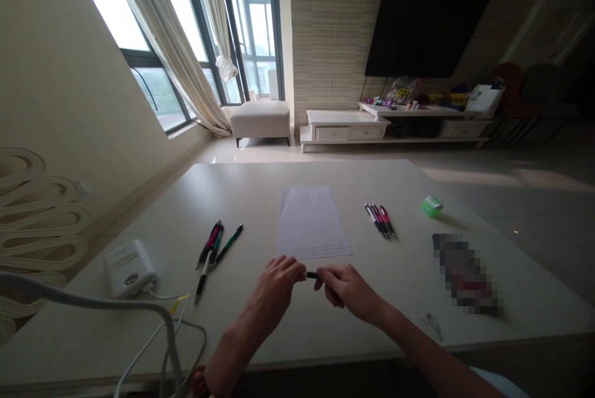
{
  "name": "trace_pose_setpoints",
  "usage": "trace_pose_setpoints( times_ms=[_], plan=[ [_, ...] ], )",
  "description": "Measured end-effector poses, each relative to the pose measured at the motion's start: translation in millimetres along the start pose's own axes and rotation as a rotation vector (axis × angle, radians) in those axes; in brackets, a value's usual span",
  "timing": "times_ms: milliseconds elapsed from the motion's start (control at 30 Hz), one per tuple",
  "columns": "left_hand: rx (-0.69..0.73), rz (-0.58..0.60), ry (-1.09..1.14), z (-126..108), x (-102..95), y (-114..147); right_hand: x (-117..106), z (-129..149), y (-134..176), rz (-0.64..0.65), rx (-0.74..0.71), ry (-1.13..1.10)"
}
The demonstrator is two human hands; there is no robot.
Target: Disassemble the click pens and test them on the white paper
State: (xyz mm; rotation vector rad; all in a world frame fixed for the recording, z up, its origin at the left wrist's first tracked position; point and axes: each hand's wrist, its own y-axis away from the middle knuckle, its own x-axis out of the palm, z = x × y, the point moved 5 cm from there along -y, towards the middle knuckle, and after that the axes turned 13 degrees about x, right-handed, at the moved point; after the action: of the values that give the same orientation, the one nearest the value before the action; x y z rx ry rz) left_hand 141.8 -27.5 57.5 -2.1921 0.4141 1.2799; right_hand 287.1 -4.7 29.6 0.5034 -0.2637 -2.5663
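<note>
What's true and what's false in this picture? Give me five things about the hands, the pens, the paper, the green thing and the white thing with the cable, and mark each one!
1. A dark stick-like thing shows between the left hand and the right hand. True.
2. The paper is on the floor. False: the paper lies on the table.
3. Pens lie on just one side of the paper. False: there are pens on the left and pens on the right.
4. The white device is on the left part of the table. True.
5. The green thing is between the two hands. False: the green thing sits off to the right, beyond the pens there.
</note>
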Motion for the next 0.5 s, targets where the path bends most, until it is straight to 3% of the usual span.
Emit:
trace_pose_setpoints(
  times_ms=[267,500],
  plan=[
    [0.010,-0.001,-0.072,-2.7,-1.9,-0.1,-0.9,-1.0,-7.1,-0.057,-0.008,-0.149],
    [0.023,0.002,-0.086,-2.5,4.2,0.1,-1.5,-4.7,-11.0,-0.024,0.022,-0.190]
  ],
)
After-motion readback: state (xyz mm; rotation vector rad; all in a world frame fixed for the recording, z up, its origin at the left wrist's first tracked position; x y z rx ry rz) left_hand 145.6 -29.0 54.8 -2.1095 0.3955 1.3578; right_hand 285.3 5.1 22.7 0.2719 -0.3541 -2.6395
